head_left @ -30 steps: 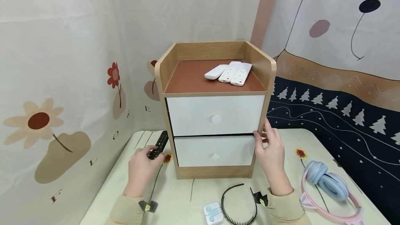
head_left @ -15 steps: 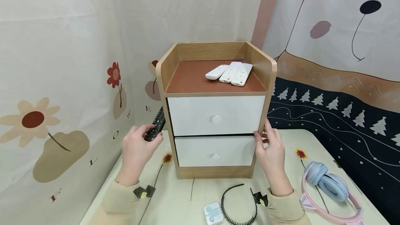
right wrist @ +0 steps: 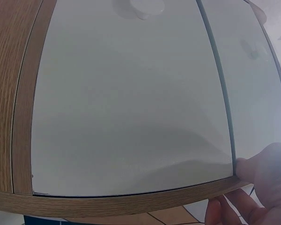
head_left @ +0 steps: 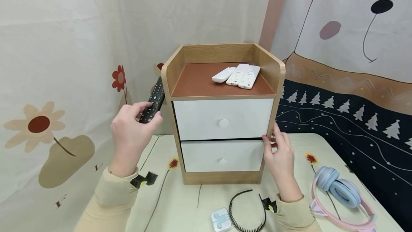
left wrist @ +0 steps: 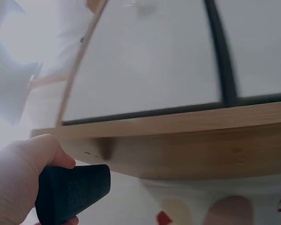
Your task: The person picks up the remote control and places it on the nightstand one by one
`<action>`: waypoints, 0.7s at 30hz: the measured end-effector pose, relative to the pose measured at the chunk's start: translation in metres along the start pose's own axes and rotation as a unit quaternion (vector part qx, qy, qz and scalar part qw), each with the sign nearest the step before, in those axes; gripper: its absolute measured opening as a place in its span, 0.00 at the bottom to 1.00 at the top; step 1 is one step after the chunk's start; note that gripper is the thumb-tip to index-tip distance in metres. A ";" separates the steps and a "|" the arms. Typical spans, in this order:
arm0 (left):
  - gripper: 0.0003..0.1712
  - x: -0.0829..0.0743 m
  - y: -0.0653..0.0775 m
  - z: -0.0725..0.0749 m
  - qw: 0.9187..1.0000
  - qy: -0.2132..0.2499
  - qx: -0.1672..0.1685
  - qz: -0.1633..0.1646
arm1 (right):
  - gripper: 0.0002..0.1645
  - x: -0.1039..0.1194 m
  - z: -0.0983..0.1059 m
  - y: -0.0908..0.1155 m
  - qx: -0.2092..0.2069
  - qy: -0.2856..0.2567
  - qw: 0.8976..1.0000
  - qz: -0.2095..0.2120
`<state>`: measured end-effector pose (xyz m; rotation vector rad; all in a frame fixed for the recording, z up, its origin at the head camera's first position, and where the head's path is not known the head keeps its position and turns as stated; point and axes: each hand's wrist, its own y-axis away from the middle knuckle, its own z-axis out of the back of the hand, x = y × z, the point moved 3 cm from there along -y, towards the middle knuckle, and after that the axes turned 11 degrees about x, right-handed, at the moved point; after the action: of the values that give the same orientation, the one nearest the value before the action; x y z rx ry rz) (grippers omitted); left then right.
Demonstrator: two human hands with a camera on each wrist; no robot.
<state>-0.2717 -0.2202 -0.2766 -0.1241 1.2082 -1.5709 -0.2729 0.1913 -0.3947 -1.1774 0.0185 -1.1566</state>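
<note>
My left hand (head_left: 131,135) holds a black remote control (head_left: 153,101) by its lower end, thumb on one side and fingers on the other. The remote points up beside the left wall of a small wooden cabinet (head_left: 222,177). In the left wrist view the dark remote (left wrist: 72,192) shows just below the side panel. On the cabinet's right front edge rests my right hand (head_left: 280,156), thumb at the front and fingers along the outer side. Both white drawers, the upper (head_left: 199,119) and lower (head_left: 199,156), are closed. White remotes (head_left: 236,75) lie on the brown top shelf.
In front of the cabinet lie an earphone case (head_left: 221,219) and a black toothed headband (head_left: 232,208). Blue and pink headphones (head_left: 346,192) lie at the right of the pale table (head_left: 190,207). Printed cloth hangs behind and at both sides.
My left hand has lifted the black remote from low beside the cabinet up along its left side, near shelf height. My right hand stays at the cabinet's right edge.
</note>
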 end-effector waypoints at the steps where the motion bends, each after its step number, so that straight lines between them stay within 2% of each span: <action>1: 0.19 -0.003 -0.003 0.003 1.000 0.003 -0.006 -0.002 | 0.37 0.000 0.000 0.000 0.001 0.000 1.000 0.000; 12: 0.19 -0.031 -0.027 0.029 0.998 0.029 -0.061 0.001 | 0.36 0.001 0.001 0.000 0.000 -0.001 1.000 -0.005; 17: 0.19 -0.047 -0.033 0.036 0.995 0.054 -0.078 -0.025 | 0.36 0.000 0.001 0.001 -0.001 0.000 1.000 -0.004; 21: 0.18 -0.062 -0.036 0.035 0.994 0.069 -0.074 -0.050 | 0.37 0.000 0.000 0.001 0.000 -0.001 1.000 -0.004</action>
<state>-0.2490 -0.1978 -0.2032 -0.1767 1.4453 -1.5959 -0.2724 0.1910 -0.3950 -1.1809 0.0121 -1.1625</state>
